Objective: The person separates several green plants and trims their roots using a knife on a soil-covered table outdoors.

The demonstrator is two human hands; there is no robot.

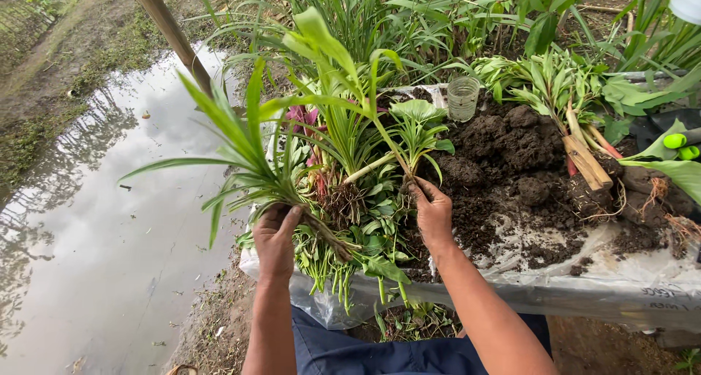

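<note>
My left hand (276, 238) grips the base of a long-leaved green plant (241, 145) whose roots trail to the right. My right hand (432, 214) pinches the stem base of a smaller leafy plantlet (418, 127) beside a clump of roots (342, 200). Both plants lie on a heap of green cuttings (358, 251) spread over a white plastic sheet (628, 284). Dark soil (504, 156) is piled on the sheet just right of my right hand.
A clear plastic cup (463, 97) stands in the soil at the back. A wooden piece (586, 162) lies among plants at right, with a green-handled tool (680, 143) at the edge. A large puddle (95, 214) covers the ground left; a wooden pole (172, 33) leans there.
</note>
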